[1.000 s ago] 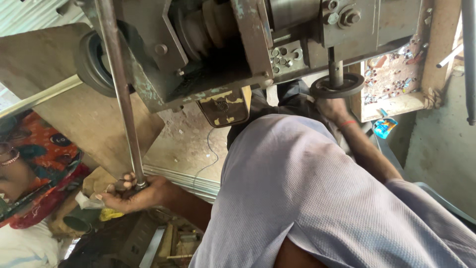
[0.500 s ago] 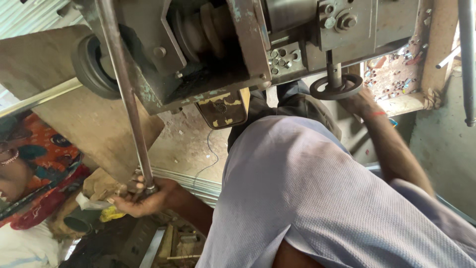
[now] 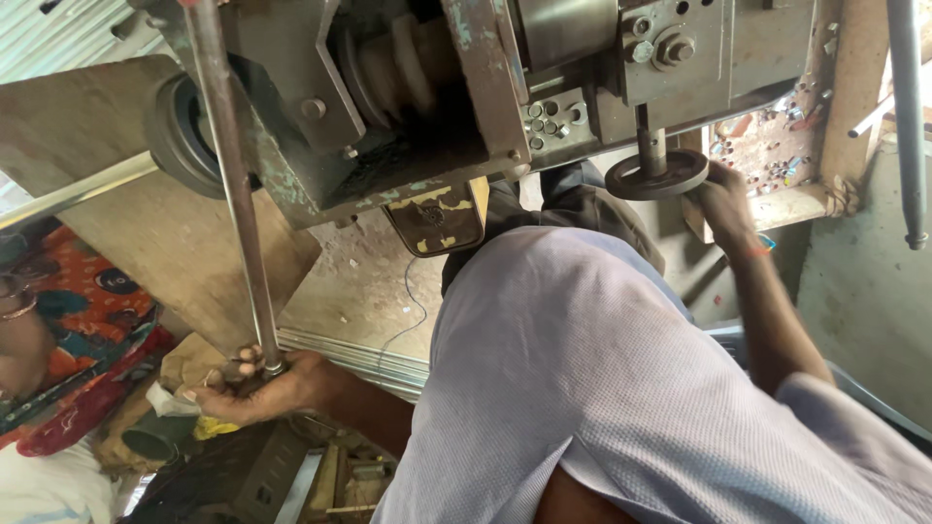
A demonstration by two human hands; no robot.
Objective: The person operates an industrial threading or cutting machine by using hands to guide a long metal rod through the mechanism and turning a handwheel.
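Gripping handwheel (image 3: 657, 175) now, right hand (image 3: 723, 204).

left hand (image 3: 254, 386): at rod (image 3: 233, 194) foot, left | right hand (image 3: 723, 199): on handwheel (image 3: 656, 175), right | machine (image 3: 427, 97): between

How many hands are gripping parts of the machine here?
2. The left hand grips the bottom of the long metal rod; the right hand holds the small round handwheel. No others show.

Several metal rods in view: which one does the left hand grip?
The long rusty rod running down from the machine; the left hand clasps its lower end. The pale bar and far-right rod stand untouched.
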